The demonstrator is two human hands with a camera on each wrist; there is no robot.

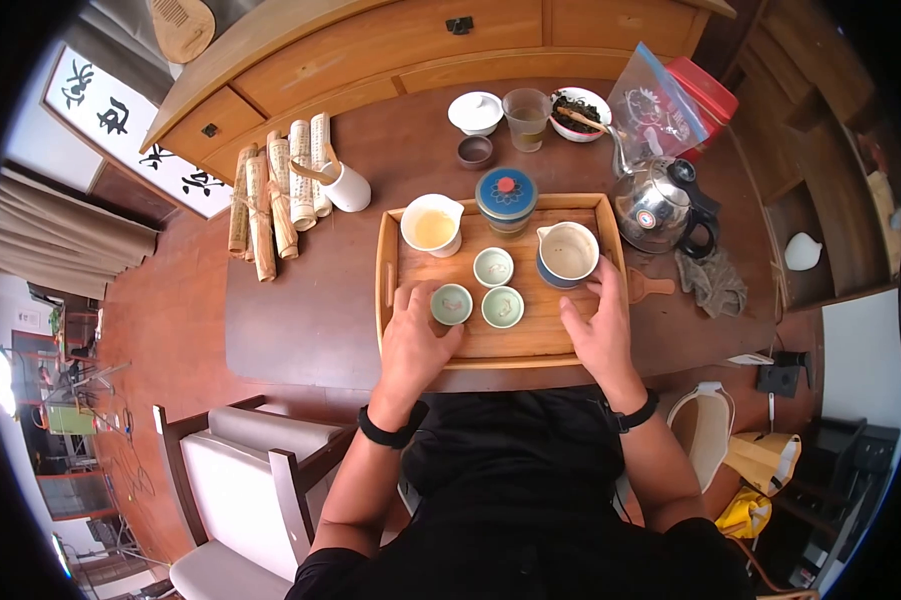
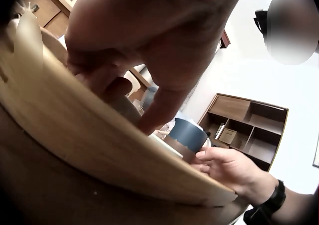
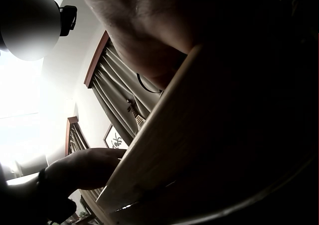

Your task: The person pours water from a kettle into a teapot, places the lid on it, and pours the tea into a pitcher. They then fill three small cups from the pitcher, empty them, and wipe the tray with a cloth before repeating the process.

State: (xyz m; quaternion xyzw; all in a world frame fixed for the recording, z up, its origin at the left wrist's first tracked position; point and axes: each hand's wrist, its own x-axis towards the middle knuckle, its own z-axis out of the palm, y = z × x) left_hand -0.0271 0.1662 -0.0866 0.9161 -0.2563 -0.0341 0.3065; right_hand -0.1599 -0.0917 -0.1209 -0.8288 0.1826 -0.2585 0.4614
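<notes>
My left hand grips a small pale-green teacup, its fingers along the far left side and the thumb at the near side. Beside it, at the right of the wooden tray, my right hand spreads its thumb and fingers near a blue spouted pitcher, pale inside; the thumb is straight. Two more green teacups, a middle one and a right one, stand close by. A white pitcher holds yellowish tea. Behind them sits a blue-lidded jar.
Behind the tray are a white lidded bowl, a glass and a bowl of dark leaves. A steel kettle and grey cloth lie to the right. Rolled bamboo scrolls and a white tool holder occupy the left.
</notes>
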